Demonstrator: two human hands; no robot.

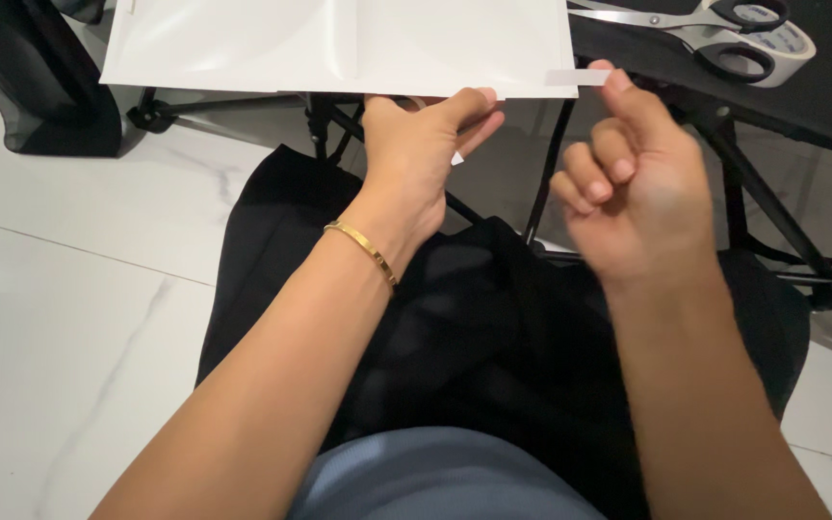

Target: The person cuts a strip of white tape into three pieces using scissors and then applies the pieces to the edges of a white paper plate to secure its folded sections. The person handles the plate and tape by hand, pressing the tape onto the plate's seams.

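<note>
From the head camera, the left hand [426, 144] pinches the near edge of a white envelope [339, 43], thumb on top and fingers curled beneath it. The envelope lies at the far side, hanging over the edge of a black table [820, 106]. The right hand [633, 188] is just right of the left one, its lower fingers curled in, while thumb and forefinger hold a short strip of white tape [575, 77] at the envelope's near right corner. A gold bracelet [363, 250] circles the left wrist. Far right on the table lie scissors [695, 19] touching a roll of tape [772, 48]. Below is white marble floor [50, 337].
</note>
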